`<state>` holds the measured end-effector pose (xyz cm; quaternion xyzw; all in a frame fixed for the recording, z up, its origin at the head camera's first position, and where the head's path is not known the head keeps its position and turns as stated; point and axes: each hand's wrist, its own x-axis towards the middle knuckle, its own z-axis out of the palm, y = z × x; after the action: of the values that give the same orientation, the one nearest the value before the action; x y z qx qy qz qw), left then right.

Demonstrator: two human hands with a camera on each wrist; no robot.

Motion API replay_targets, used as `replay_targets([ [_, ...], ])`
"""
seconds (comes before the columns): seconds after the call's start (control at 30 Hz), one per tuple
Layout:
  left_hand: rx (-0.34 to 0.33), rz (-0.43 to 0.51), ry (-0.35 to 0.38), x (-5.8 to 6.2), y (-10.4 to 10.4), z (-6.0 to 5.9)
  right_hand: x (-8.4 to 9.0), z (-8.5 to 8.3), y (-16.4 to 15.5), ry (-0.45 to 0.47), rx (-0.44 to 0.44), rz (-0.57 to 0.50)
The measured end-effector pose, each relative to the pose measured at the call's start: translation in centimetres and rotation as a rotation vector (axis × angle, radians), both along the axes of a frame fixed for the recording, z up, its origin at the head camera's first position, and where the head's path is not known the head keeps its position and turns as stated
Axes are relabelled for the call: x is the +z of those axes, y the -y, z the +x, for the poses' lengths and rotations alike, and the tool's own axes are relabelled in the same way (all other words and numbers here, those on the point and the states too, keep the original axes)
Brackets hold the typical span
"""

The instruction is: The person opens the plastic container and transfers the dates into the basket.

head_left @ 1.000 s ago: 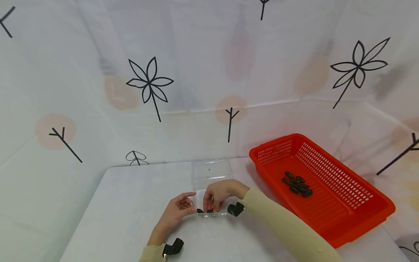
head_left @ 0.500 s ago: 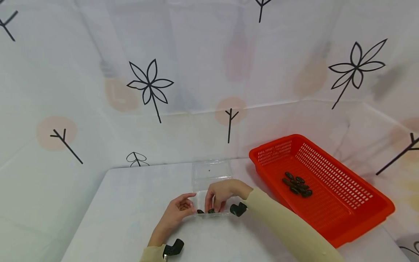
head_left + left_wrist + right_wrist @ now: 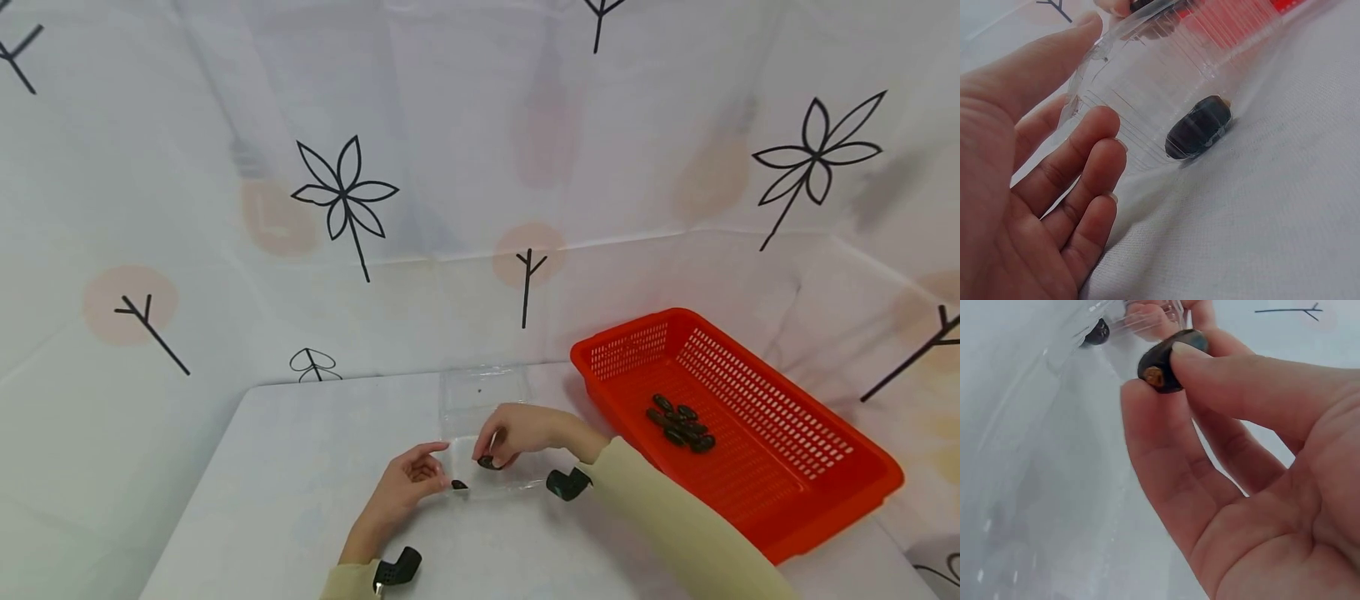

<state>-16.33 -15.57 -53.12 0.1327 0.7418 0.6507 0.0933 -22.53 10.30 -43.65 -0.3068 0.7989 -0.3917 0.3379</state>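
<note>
A clear plastic box [image 3: 510, 483] lies on the white table, its lid [image 3: 486, 388] folded back behind it. My left hand [image 3: 408, 479] is at the box's left end, holding it with thumb and index finger while the other fingers curl loosely outside. My right hand [image 3: 517, 433] pinches a dark, glossy oval piece [image 3: 1169, 362] between thumb and fingertips, over the box. That piece has an orange-brown spot at one end. Another dark oval piece [image 3: 1200, 127] lies inside the box at its left end, seen through the ribbed wall.
At the right stands a red plastic basket [image 3: 738, 492] with slotted walls, holding several similar dark oval pieces [image 3: 678, 425]. A small dark speck [image 3: 480, 390] shows on the lid. Patterned white cloth [image 3: 450, 308] hangs behind the table.
My right hand has lifted the dark oval piece from the box's near side, moving up and slightly right. The left hand stays at the left end.
</note>
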Motion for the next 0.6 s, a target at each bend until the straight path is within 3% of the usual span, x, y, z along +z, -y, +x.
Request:
replay_targets([
  [0.3,0.003,-0.002,0.017,-0.2,0.1,0.0,0.6,0.4,-2.6,-0.062,-0.082,-0.05],
  [0.6,-0.019,0.014,0.003,-0.3,0.2,-0.2,1.6,0.5,-6.0,-0.058,-0.148,-0.108],
])
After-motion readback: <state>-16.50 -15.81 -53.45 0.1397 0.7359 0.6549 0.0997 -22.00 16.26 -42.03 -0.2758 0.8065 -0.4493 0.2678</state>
